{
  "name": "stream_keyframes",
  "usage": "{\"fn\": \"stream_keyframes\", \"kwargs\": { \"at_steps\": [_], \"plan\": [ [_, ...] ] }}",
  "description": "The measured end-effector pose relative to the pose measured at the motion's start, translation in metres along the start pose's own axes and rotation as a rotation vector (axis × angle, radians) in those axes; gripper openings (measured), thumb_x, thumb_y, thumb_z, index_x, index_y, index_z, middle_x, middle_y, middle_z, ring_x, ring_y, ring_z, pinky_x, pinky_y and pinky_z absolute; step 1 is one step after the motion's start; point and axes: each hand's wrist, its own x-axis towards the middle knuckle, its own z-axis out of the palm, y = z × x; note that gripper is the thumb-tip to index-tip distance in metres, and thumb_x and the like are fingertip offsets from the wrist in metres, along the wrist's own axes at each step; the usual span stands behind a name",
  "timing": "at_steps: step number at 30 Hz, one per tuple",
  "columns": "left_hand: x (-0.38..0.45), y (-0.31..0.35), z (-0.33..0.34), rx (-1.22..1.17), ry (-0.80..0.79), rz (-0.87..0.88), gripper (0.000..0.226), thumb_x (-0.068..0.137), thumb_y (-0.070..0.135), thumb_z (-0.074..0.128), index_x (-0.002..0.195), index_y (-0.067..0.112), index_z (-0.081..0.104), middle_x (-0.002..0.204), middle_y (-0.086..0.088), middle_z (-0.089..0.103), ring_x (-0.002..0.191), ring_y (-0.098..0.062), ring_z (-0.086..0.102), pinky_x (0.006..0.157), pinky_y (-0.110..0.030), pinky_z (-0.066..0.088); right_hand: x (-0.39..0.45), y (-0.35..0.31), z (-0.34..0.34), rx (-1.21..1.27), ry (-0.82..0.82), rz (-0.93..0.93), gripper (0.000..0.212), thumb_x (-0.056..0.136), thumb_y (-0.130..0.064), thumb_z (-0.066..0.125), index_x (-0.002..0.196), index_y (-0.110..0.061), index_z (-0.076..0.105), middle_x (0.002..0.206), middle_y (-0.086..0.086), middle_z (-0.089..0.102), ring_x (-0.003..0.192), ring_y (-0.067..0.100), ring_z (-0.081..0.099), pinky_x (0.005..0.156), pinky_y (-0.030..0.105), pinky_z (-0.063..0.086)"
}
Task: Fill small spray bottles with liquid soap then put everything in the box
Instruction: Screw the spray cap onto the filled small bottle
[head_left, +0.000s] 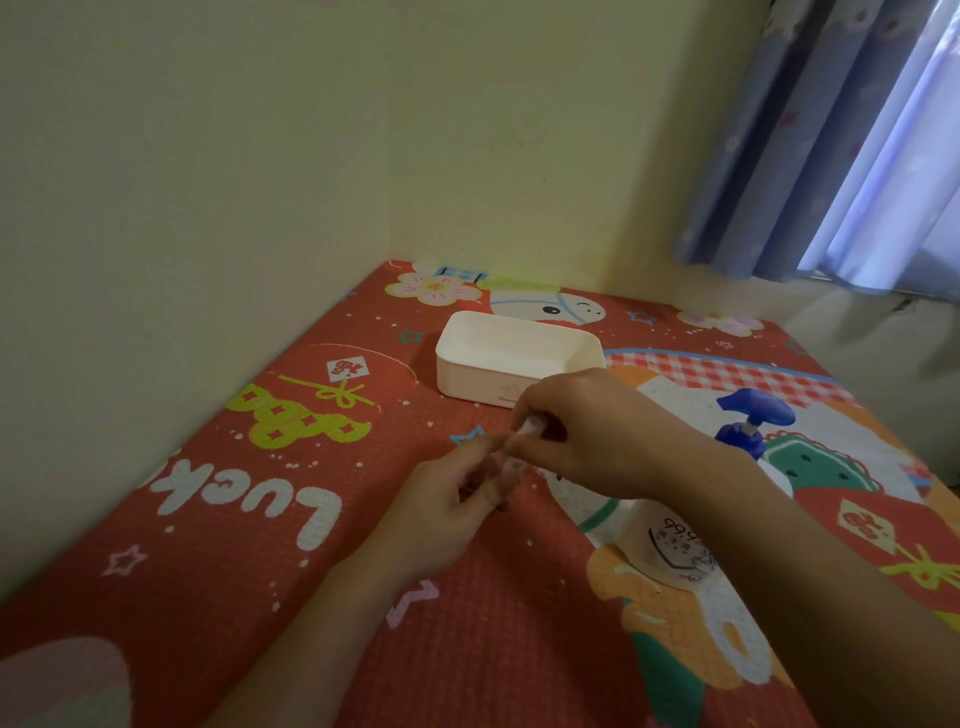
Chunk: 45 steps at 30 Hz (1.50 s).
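Red mat (218, 545); both hands (blurred) seemingly grip a spray bottle (511, 462).

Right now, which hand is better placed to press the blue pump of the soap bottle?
Probably the right hand: the soap bottle and its blue pump stand just beside the right wrist. The left hand holds the small spray bottle.
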Motion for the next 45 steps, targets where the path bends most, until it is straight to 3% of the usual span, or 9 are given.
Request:
{"fn": "stream_keyframes", "kwargs": {
  "at_steps": [7,11,15,21,25,29,34,40,45],
  "plan": [
    [0.0,-0.002,0.002,0.059,0.019,-0.007,0.029,0.1,0.034,0.055,0.129,0.033,0.057,0.09,0.003,0.071,0.086,-0.014,0.07,0.081,-0.047,0.055,0.011,0.001,0.016,-0.022,-0.021,0.258,0.058,0.085,-0.07,0.039,0.073,-0.017,0.059,0.067,0.0,0.059,0.061,0.014,0.054,0.054,0.027,0.042],
    [0.002,-0.003,-0.001,0.061,0.066,-0.024,0.028,0.1,0.033,0.055,0.128,0.033,0.056,0.092,0.006,0.071,0.086,-0.013,0.071,0.082,-0.045,0.056,0.002,0.006,0.003,0.193,-0.038,0.113,0.047,0.086,-0.052,0.058,0.125,-0.025,0.057,0.112,-0.009,0.062,0.089,0.006,0.061,0.077,0.027,0.053],
    [0.002,-0.002,0.0,0.059,0.081,-0.014,0.028,0.1,0.029,0.056,0.125,0.042,0.056,0.099,0.007,0.071,0.088,-0.012,0.071,0.083,-0.042,0.057,0.003,0.007,-0.002,0.144,-0.028,0.045,0.022,0.085,-0.028,0.067,0.107,-0.025,0.068,0.095,-0.01,0.068,0.084,0.005,0.063,0.077,0.03,0.055],
    [0.0,-0.003,0.002,0.122,0.08,0.001,0.027,0.1,0.029,0.055,0.126,0.035,0.058,0.091,0.006,0.071,0.085,-0.009,0.07,0.078,-0.032,0.056,0.011,0.004,0.006,0.017,-0.034,0.129,0.035,0.084,-0.051,0.062,0.062,-0.026,0.05,0.057,-0.011,0.048,0.051,0.004,0.043,0.049,0.02,0.032],
    [-0.001,-0.004,0.002,0.121,0.083,-0.027,0.032,0.1,0.03,0.056,0.131,0.028,0.057,0.093,0.008,0.072,0.086,-0.005,0.07,0.08,-0.031,0.057,0.015,0.002,0.011,-0.031,-0.063,0.17,0.04,0.085,-0.058,0.056,0.069,-0.021,0.053,0.064,-0.004,0.053,0.056,0.011,0.048,0.052,0.025,0.038],
    [0.001,-0.001,-0.001,0.107,0.111,-0.027,0.027,0.099,0.04,0.052,0.12,0.026,0.063,0.093,0.007,0.074,0.085,-0.005,0.071,0.08,-0.037,0.056,0.007,0.007,0.001,0.186,-0.124,0.12,0.037,0.081,-0.049,0.066,0.11,-0.027,0.058,0.093,-0.009,0.062,0.077,0.004,0.058,0.066,0.023,0.049],
    [0.001,-0.005,0.003,0.105,0.076,0.0,0.024,0.096,0.028,0.059,0.119,0.027,0.064,0.095,0.005,0.074,0.087,-0.011,0.071,0.08,-0.043,0.056,0.006,0.008,0.003,0.175,-0.124,0.037,0.011,0.084,-0.032,0.067,0.087,-0.021,0.068,0.076,-0.011,0.065,0.069,0.004,0.06,0.061,0.025,0.051],
    [0.001,-0.004,0.005,0.209,0.19,0.06,0.03,0.092,0.033,0.061,0.121,0.029,0.066,0.08,0.01,0.071,0.074,-0.006,0.067,0.064,-0.025,0.051,0.008,0.006,0.016,0.117,0.054,0.104,0.03,0.084,-0.044,0.064,0.064,-0.024,0.055,0.057,-0.011,0.053,0.051,0.005,0.05,0.047,0.023,0.039],
    [0.001,-0.007,0.001,0.156,0.174,0.024,0.027,0.095,0.044,0.055,0.115,0.03,0.067,0.085,0.008,0.073,0.08,-0.007,0.07,0.071,-0.039,0.057,0.008,0.005,0.018,0.212,-0.014,0.111,0.023,0.084,-0.046,0.064,0.079,-0.024,0.063,0.07,-0.011,0.06,0.063,0.005,0.057,0.053,0.02,0.042]
  ]
}}
